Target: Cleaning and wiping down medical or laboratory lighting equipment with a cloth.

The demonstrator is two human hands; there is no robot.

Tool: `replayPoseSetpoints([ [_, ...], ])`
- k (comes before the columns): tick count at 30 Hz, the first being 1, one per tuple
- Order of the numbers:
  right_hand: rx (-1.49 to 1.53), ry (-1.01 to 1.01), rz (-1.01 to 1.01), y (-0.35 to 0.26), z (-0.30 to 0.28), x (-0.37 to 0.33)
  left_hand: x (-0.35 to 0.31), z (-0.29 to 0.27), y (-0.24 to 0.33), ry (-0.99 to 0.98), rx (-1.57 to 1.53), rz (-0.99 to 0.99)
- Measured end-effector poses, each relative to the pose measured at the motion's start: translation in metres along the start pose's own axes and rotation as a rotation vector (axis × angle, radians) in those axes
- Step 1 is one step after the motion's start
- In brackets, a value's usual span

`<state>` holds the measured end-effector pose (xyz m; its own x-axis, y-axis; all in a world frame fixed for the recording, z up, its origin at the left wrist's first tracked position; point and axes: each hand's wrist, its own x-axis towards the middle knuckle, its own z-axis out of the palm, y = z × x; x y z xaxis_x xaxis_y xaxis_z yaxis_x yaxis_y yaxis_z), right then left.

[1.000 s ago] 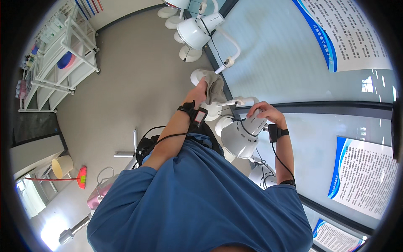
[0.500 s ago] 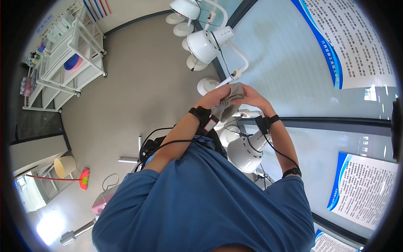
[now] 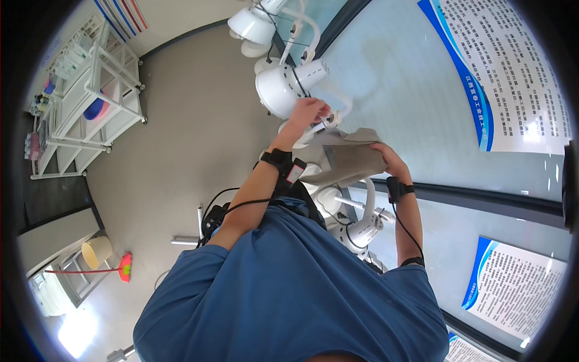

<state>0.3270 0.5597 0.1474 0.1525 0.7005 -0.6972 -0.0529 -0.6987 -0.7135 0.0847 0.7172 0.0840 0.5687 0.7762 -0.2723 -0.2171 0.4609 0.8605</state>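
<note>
A grey cloth (image 3: pixel 356 164) hangs partly unfolded in front of me, its near left part sagging over the white lamp bases. My right hand (image 3: pixel 391 160) grips its right edge, fingers closed on the fabric. Up and to the left of the cloth, my left hand (image 3: pixel 310 112) is held with its fingers curled in, beside the jointed arm of a white magnifier-style lamp (image 3: pixel 282 90). What those fingers hold or touch, if anything, is hidden. Black straps with small devices and cables are on both wrists.
More white lamps (image 3: pixel 250 25) line the glass wall (image 3: pixel 386 78) ahead, and another lamp (image 3: pixel 360 232) stands close below the cloth. Blue-edged printed sheets (image 3: pixel 512 277) are on the glass. At left are a white trolley (image 3: pixel 123 108), a red broom (image 3: pixel 125 267) and a cream bin (image 3: pixel 96 252).
The crumpled cloth has been spread out between my hands. My left hand has moved up and away from my right; the right has shifted a little right and down.
</note>
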Motion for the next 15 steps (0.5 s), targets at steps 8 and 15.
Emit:
replayPoseSetpoints([
  [8,0.178,0.368,-0.261,-0.046,-0.066,0.069,0.051,-0.031,0.048,0.287,0.474,0.693],
  [15,-0.38,-0.281,-0.426,-0.055,0.047,0.144,0.068,-0.027,0.061,-0.042,1.028,0.344],
])
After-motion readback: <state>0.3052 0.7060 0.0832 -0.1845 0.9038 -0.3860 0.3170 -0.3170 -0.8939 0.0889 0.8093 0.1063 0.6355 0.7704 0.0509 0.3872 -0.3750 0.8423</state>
